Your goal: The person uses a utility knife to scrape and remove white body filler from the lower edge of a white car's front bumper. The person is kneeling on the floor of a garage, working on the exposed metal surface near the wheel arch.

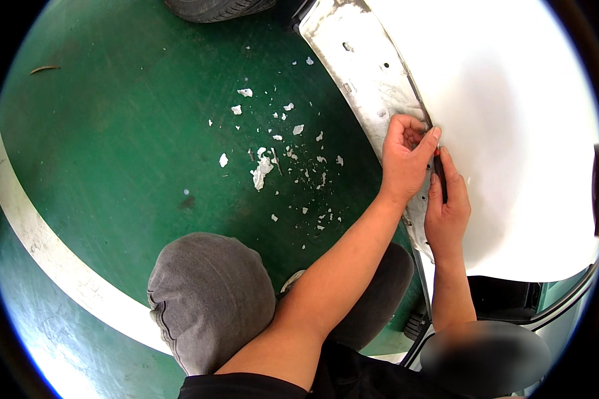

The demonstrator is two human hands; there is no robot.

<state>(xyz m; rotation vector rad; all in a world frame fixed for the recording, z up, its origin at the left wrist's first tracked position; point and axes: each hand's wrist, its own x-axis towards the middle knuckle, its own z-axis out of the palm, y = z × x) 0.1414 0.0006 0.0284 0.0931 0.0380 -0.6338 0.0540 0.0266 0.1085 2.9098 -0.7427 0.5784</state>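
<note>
My left grip (406, 159) pinches together on the wheel-arch lip (369, 80) of the white fender panel (512, 133); my right grip (446, 206) is clamped on a dark slim tool (440, 178) at the same edge. Risk, I'd say: tool slips, gouges paint or nicks my thumb. Below: green floor (113, 146), white flakes (263, 169), white stripe (60, 266), tyre (213, 8) at top.

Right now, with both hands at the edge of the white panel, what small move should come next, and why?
Probably slide the dark tool a little further along the edge. The right hand holds a thin dark tool against the seam of the white car panel, the left hand pinches the edge just above it, and white flakes already lie on the green floor.
</note>
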